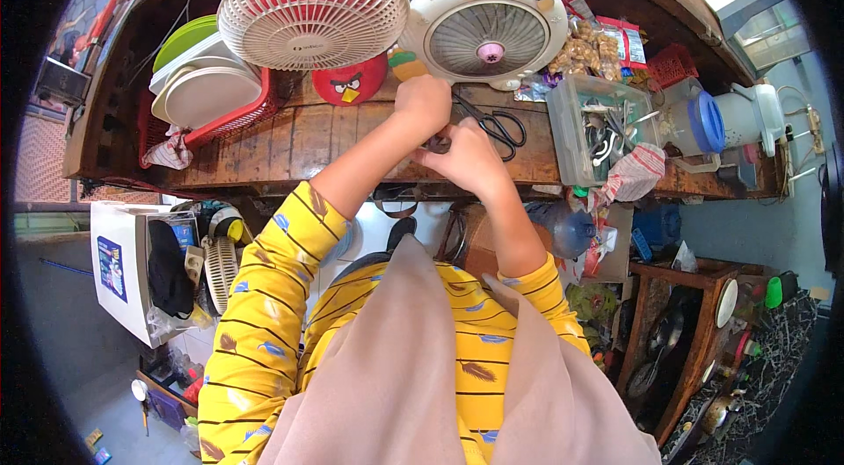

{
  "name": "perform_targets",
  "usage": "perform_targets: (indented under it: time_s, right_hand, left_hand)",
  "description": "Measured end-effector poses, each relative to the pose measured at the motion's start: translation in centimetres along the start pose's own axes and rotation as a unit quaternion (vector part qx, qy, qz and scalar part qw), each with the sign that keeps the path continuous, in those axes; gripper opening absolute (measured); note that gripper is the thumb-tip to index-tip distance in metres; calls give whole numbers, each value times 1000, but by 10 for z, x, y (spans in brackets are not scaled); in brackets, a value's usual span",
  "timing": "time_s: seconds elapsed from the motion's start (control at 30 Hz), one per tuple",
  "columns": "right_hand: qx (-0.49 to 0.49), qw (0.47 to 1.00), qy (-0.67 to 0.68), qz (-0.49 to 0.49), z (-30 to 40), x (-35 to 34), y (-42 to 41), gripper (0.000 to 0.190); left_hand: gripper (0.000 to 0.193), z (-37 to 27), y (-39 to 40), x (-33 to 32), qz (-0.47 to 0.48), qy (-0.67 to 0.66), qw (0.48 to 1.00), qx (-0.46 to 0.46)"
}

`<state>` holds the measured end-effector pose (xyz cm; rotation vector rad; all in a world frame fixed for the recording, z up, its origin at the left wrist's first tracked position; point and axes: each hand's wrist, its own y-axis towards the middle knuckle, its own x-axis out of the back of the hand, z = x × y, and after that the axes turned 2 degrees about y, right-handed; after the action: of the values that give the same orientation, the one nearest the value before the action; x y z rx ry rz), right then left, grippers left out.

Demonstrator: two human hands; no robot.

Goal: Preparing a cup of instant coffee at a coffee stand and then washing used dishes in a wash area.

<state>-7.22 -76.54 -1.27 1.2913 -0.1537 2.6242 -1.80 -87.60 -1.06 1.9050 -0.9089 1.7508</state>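
Both bare hands meet over the wooden table near its front edge. My left hand (424, 104) is curled with its knuckles up, so its fingertips are hidden. Just below and to the right, my right hand (467, 156) bends its thumb and fingers around a small, partly see-through thing (438, 144). Too little of that thing shows to name it. Black-handled scissors (502, 129) lie on the wood right beside my right hand. Behind my left hand are a red Angry Birds plush (349, 81) and a small orange-and-green item (407, 64).
A white fan (313, 10) and an animal-faced fan (488, 30) stand at the back of the wooden table (283, 148). Left is a red basket (231, 119) of plates. Right are a clear cutlery box (570, 135), a striped cloth (636, 168), snack packs (587, 49) and a blue-lidded container (705, 122).
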Motion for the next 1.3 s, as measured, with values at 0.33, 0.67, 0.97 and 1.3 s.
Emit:
perform_targets:
  time_s: [0.33, 0.67, 0.97, 1.3]
  right_hand:
    - [20, 995, -83, -46, -7, -1, -1, 25]
    - [74, 991, -46, -106, -26, -1, 9, 15]
    - [129, 980, -58, -141, -36, -7, 7, 15]
    - [-102, 979, 57, -168, -38, -32, -31, 27]
  left_hand:
    - [24, 7, 8, 7, 60, 13, 994, -94]
    - [25, 31, 13, 5, 166, -78, 974, -135]
    - [22, 43, -25, -3, -88, -171, 947, -257]
    - [22, 34, -37, -26, -186, -154, 944, -226]
